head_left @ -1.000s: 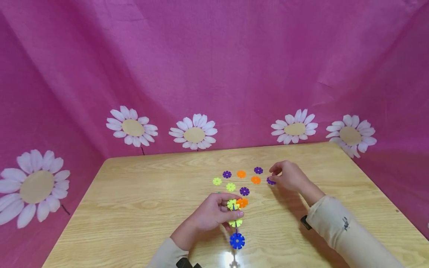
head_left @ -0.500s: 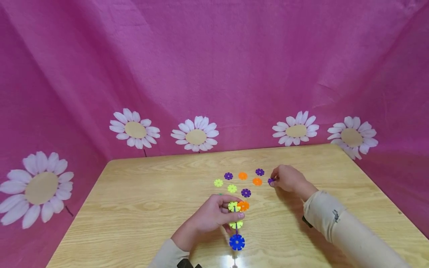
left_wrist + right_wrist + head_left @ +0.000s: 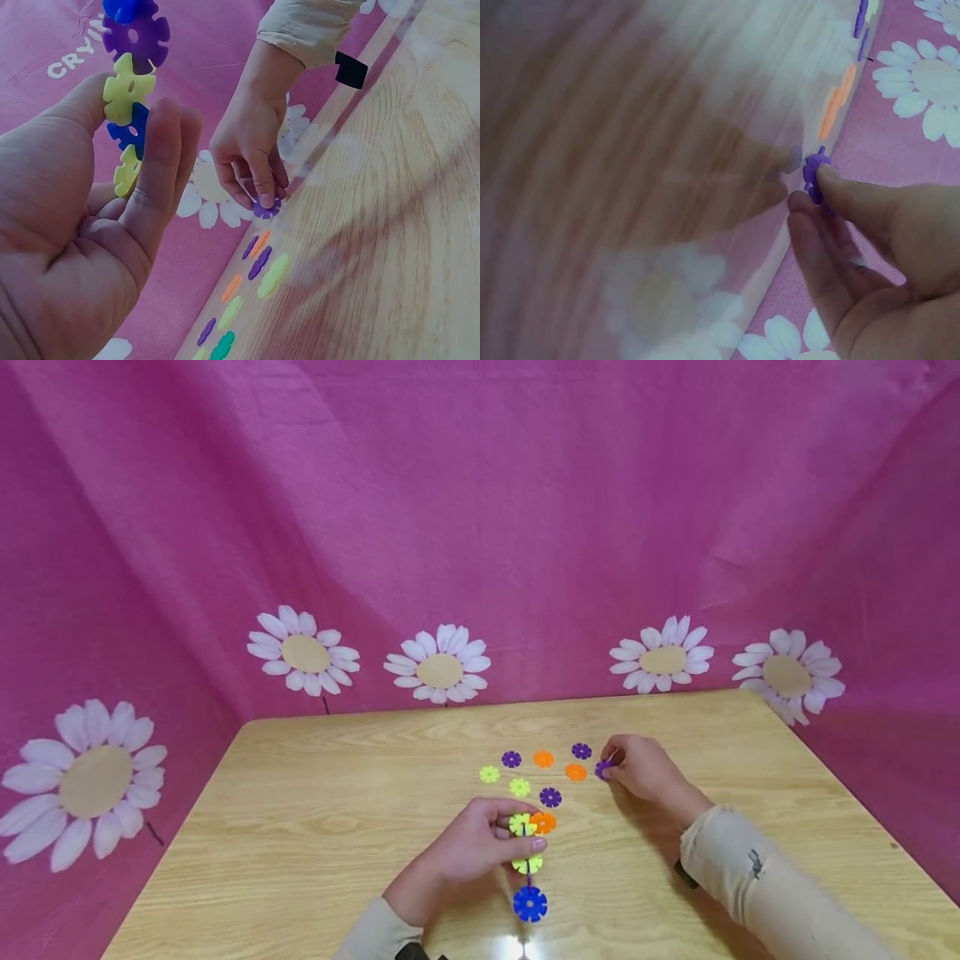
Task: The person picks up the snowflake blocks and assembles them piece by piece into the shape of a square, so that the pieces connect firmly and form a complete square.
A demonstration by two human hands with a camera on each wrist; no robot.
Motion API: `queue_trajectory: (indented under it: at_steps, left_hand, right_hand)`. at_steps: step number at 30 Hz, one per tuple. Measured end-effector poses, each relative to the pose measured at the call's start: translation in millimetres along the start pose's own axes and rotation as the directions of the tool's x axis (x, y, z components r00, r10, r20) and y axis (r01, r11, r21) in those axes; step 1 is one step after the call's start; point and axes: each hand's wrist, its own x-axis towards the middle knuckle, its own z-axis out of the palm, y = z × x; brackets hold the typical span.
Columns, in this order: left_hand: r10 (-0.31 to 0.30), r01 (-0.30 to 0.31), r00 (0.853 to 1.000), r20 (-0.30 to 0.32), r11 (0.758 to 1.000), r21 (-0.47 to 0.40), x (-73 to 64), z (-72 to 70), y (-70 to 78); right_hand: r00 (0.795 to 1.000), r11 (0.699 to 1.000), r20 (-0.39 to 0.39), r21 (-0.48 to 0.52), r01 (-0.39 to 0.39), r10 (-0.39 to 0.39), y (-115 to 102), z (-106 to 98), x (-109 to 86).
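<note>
My left hand [image 3: 472, 843] grips a chain of notched plastic discs between thumb and fingers. In the left wrist view the chain shows a blue disc at its end, then a purple disc [image 3: 137, 39], a yellow disc [image 3: 126, 94], a blue disc [image 3: 130, 135] and another yellow one. From the head, the blue end disc [image 3: 530, 904] hangs nearest me. An orange disc [image 3: 544, 822] appears beside the chain's far yellow disc; whether they are joined, I cannot tell. At the right, my right hand [image 3: 648, 768] pinches a purple disc [image 3: 814, 175] at the tabletop, thumb against its face.
Loose discs lie on the wooden table [image 3: 337, 810] between and beyond the hands, among them an orange disc [image 3: 576, 772], a yellow disc [image 3: 519, 787] and a purple disc [image 3: 551, 797]. A pink cloth [image 3: 510, 527] with white flowers hangs behind the table's far edge.
My right hand has closed its fingers on the purple disc and turned it up off its flat position. The left hand keeps hold of the chain almost unmoved. The head view has shifted slightly.
</note>
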Motion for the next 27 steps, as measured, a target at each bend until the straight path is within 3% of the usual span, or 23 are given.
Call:
queue_trajectory:
  at_steps: [10, 20, 23, 27]
  left_hand:
    - [0.054, -0.054, 0.999, 0.010, 0.999, 0.002, 1.2, -3.1, -3.2]
    - [0.036, -0.036, 0.999, -0.014, 0.999, -0.014, 0.6, -4.6, -3.8]
    - [0.020, -0.021, 0.999, -0.037, 0.999, -0.033, 0.8, -4.5, -4.2]
    - [0.010, -0.013, 0.998, -0.058, 0.999, -0.052, 2.0, -3.8, -5.1]
  right_hand:
    - [0.994, 0.990, -0.094, 0.121, 0.070, -0.059, 1, 5, -9.7]
    - [0.993, 0.976, -0.120, 0.214, 0.045, -0.019, -13, -6, -21.0]
    - [0.994, 0.959, -0.109, 0.284, 0.021, 0.010, -21, -11, -29.0]
    - [0.996, 0.910, -0.068, 0.414, -0.024, 0.057, -31, -16, -40.1]
